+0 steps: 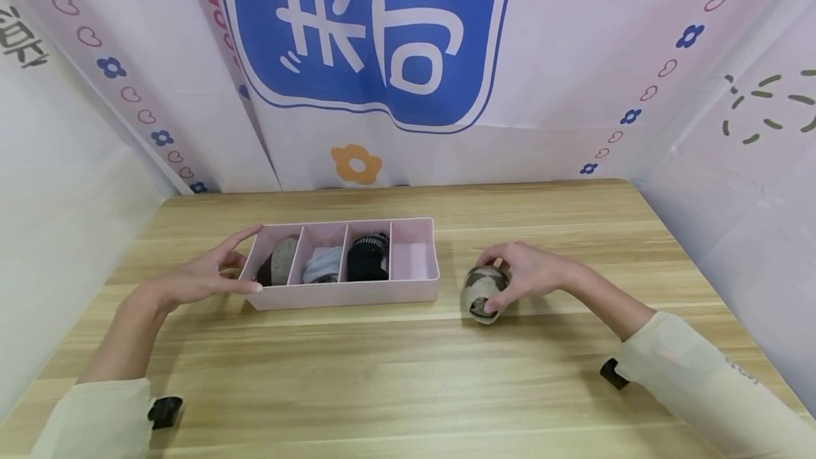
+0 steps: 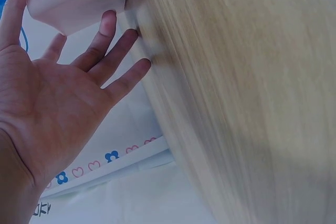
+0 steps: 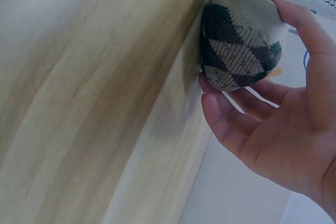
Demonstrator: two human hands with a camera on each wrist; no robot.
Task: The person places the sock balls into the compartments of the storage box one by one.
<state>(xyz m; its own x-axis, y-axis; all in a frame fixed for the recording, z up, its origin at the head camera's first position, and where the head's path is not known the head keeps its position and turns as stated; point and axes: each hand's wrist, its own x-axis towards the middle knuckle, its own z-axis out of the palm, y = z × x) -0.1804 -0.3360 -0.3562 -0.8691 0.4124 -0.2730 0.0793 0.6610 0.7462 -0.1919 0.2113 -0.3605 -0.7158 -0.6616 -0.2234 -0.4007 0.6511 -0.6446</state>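
A long pink divided box [image 1: 347, 295] lies crosswise on the table. My left hand [image 1: 197, 275] grips its left end, thumb at the front corner and index finger at the back corner. Inside, from the left, are a brown and grey sock roll [image 1: 283, 261], a pale blue-grey sock [image 1: 323, 265] and a black sock [image 1: 367, 258]; the rightmost compartment shows only its pink floor. Right of the box, my right hand [image 1: 535, 271] holds a rolled sock [image 3: 241, 40] between thumb and fingers. Dark diamonds pattern this light sock, which is close to the tabletop.
The wood-grain table [image 1: 382, 374] extends in front of the box and to both sides. A printed white cloth [image 1: 554, 105] hangs behind the table, and pale side walls flank it. Small black devices are at both sleeve cuffs, one beside the left cuff [image 1: 164, 411].
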